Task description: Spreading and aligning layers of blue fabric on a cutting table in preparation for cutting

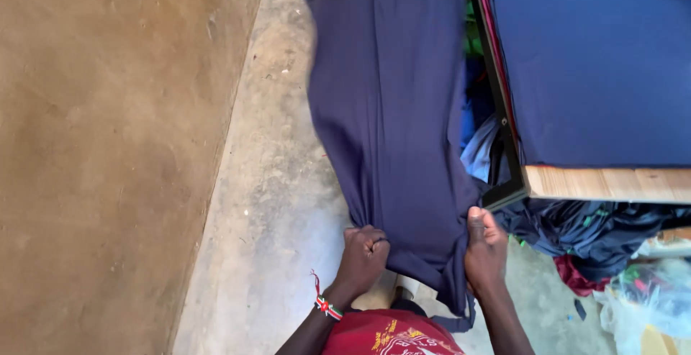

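Beside the tabletop (612, 182), left hand (362, 254) and right hand (484, 247) each clench the navy cloth (392, 110), stretched out lengthwise, not yet folded.

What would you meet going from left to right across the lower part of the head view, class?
Brown wall → grey concrete floor → left hand → navy cloth → right hand → wooden table edge → clear plastic bag.
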